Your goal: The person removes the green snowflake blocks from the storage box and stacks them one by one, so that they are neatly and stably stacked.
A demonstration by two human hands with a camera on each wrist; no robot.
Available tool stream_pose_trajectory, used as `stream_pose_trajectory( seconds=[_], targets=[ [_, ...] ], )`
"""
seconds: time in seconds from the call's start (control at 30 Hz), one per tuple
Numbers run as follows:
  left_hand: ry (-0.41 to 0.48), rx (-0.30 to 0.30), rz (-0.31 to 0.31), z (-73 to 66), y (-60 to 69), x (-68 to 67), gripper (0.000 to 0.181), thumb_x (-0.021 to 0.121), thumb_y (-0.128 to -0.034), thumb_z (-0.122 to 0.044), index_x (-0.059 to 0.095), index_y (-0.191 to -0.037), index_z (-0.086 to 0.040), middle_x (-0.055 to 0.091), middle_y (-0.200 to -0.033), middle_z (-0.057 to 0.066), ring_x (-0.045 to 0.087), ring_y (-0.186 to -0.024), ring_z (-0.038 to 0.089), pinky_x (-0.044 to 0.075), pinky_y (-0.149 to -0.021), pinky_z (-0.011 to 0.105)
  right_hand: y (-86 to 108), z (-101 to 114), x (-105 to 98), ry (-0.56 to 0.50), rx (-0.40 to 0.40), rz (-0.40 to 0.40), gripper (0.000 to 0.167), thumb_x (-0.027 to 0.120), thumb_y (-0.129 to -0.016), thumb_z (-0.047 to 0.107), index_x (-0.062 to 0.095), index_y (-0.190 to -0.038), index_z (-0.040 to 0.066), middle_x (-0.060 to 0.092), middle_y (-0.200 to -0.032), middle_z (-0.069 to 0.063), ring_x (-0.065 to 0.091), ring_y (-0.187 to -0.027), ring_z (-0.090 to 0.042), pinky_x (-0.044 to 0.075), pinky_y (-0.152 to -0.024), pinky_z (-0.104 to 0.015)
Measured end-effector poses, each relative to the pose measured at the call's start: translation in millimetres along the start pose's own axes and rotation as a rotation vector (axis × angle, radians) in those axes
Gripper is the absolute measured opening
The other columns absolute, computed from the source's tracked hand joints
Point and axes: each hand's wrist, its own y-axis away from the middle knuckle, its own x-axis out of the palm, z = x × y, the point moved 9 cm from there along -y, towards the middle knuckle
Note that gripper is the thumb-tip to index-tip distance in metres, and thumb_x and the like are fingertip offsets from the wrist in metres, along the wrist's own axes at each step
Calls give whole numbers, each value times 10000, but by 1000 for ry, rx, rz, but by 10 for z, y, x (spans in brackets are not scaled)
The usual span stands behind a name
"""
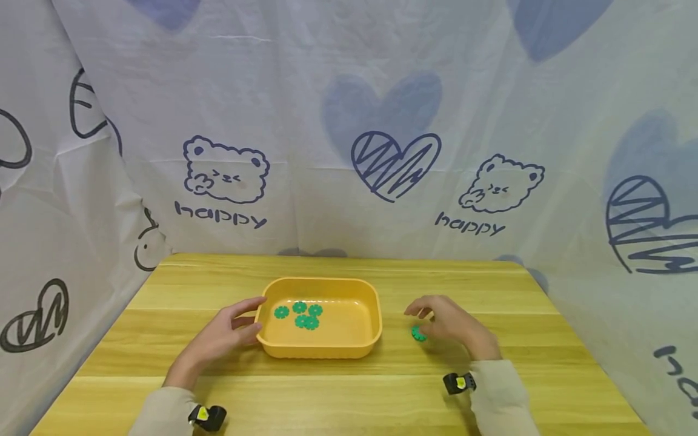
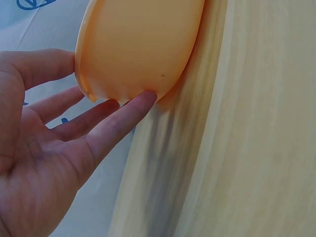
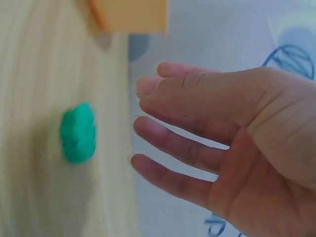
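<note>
A yellow-orange plastic tray (image 1: pixel 345 351) stands on the table, several green notched discs (image 1: pixel 281 312) lying in its left half. At its left end my left hand (image 1: pixel 220 336) touches the tray with extended fingertips. The left wrist view shows these fingertips against the tray's outer wall (image 2: pixel 143 49) and rim. To the right of the tray, my right hand (image 1: pixel 449 324) is just over another green notched disc (image 1: pixel 418 333), partly covered by the fingers in the head view. In the right wrist view this green piece (image 3: pixel 78 133) looks blurred and lies apart from the loosely extended fingers.
The wooden table (image 1: pixel 349 393) has pale yellow planks. Behind it and at both sides hangs a white cloth (image 1: pixel 311 91) printed with hearts and bears. Black wrist cameras sit on the left wrist (image 1: pixel 208 418) and right wrist (image 1: pixel 459 383).
</note>
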Motion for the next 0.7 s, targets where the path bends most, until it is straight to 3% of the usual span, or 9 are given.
stream_pose_trajectory(
  seconds=[0.37, 0.6, 0.7],
  targets=[
    [1, -19, -7, 3, 4, -6, 631, 605, -1020, -91, 341, -1588, -9, 262, -1665, 282, 450, -1422, 511, 638, -954, 337, -375, 788, 65, 41, -162, -3, 267, 756, -897, 22, 739, -1163, 15, 756, -1149, -125, 692, -1043, -302, 629, -927, -473],
    [-3, -11, 0, 4, 0, -5, 630, 602, -1021, -90, 336, -1585, 3, 262, -1667, 281, 449, -1421, 513, 636, -957, 337, -651, 1130, 332, 83, -307, 37, 221, 744, -897, 2, 746, -1118, 4, 765, -1114, -151, 710, -1003, -336, 634, -893, -467],
    [1, -7, 3, 0, 1, -4, 632, 603, -1022, -92, 334, -1586, 5, 258, -1669, 280, 444, -1423, 516, 636, -959, 337, -758, 1217, 470, 97, -329, 65, 217, 735, -904, 3, 747, -1120, -2, 765, -1123, -163, 708, -997, -328, 637, -883, -423]
  ],
)
